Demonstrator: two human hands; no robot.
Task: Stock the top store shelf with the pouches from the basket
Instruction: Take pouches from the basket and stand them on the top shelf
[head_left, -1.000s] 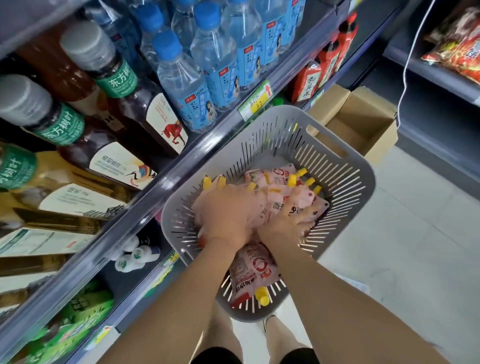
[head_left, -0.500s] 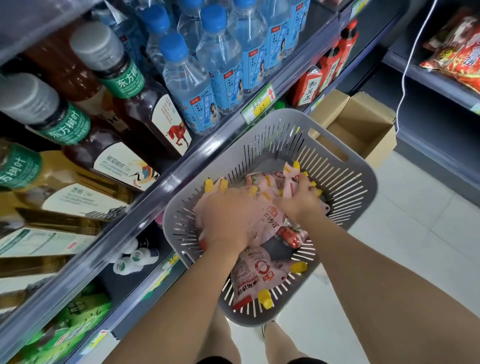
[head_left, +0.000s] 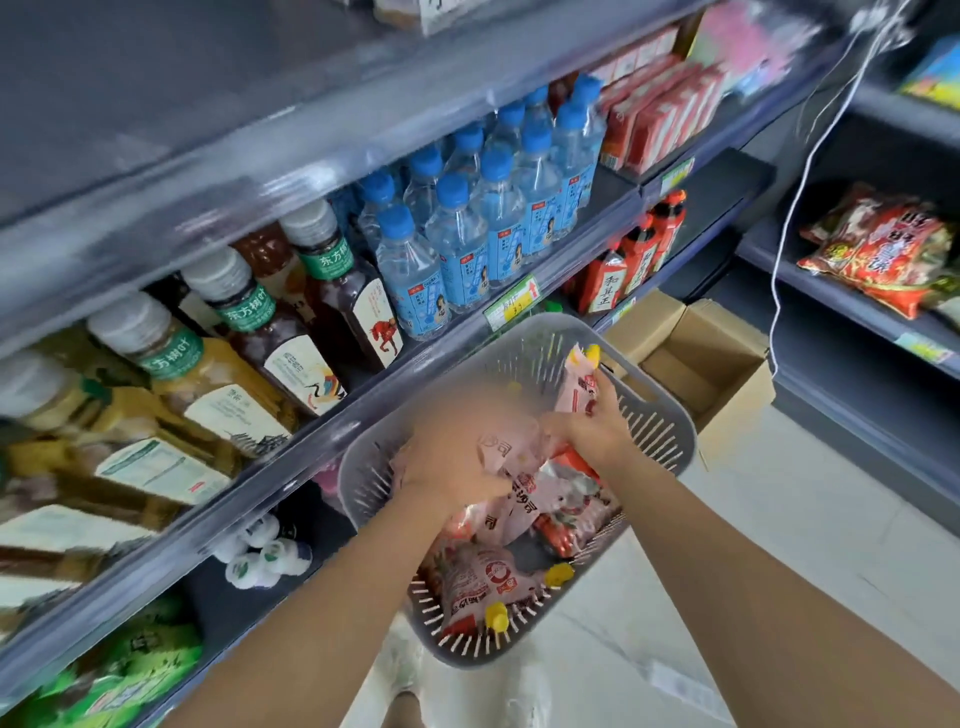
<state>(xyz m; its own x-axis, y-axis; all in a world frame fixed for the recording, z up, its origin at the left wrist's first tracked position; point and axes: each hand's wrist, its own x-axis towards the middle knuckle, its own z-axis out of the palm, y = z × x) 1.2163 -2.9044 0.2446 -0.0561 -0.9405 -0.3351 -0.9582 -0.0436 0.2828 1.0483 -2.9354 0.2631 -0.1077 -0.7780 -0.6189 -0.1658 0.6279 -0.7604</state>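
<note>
Two hands are working inside the grey basket (head_left: 670, 436), which is sitting just beside the front edge of the drinks shelf (head_left: 363, 410) (whatever is carrying it is hidden beneath the arms). The right hand (head_left: 597, 434) is gripping a pink pouch (head_left: 579, 389) by its lower half, so its yellow caps are pointing up and away from the palm. Holding it this way probably lets it be stood spout-up later. The left hand (head_left: 457, 457) is smeared by motion. It seems to be clutching a bunch of pouches (head_left: 514, 467) near the basket's left wall, though its fingers are not readable. Gathering several at once is likely meant to save reaches up to the shelf.

More of them are lying flat on the basket floor nearer the person, one with its yellow cap (head_left: 496, 618) poking toward the slotted wall. The top shelf (head_left: 156, 78) is stretching across the upper left of the view, well apart from both hands. Beneath it, blue-capped water bottles (head_left: 457, 244) and tea bottles (head_left: 332, 291) are filling the drinks shelf. No pouch is showing on the part of the top shelf in view, so the stocking is judged to be at the pick-up stage. A cardboard box (head_left: 696, 364) is standing open on the floor just beyond the basket.
</note>
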